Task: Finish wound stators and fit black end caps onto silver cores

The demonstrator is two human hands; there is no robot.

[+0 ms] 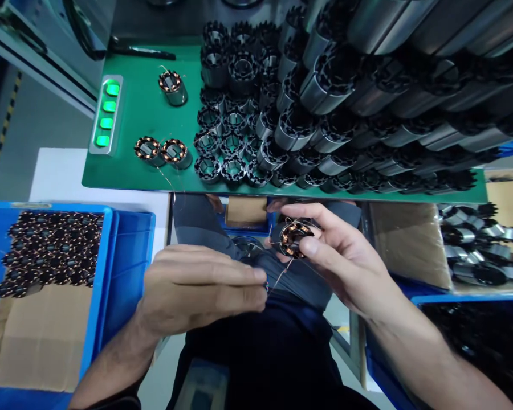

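Observation:
My right hand (342, 256) grips a copper-wound motor stator (291, 238) between thumb and fingers, its ring of windings turned toward my left hand. Loose wire ends (282, 273) stick out from it, one running down toward the left fingertips. My left hand (205, 285) is closed, fingers pressed together and just left of the stator. A tiny blue and red bit shows at those fingertips; what they hold is mostly hidden. On the green mat stand three more wound stators (176, 152), with thin wire ends trailing.
Rows of bare stator cores (233, 168) cover the right of the green mat (132, 114), beside a strip of green lights (106, 122). At left, a blue bin (111, 273) holds wound stators. Metal rings (483, 245) lie in a box at right. A dark pen-like stick (145, 53) lies behind.

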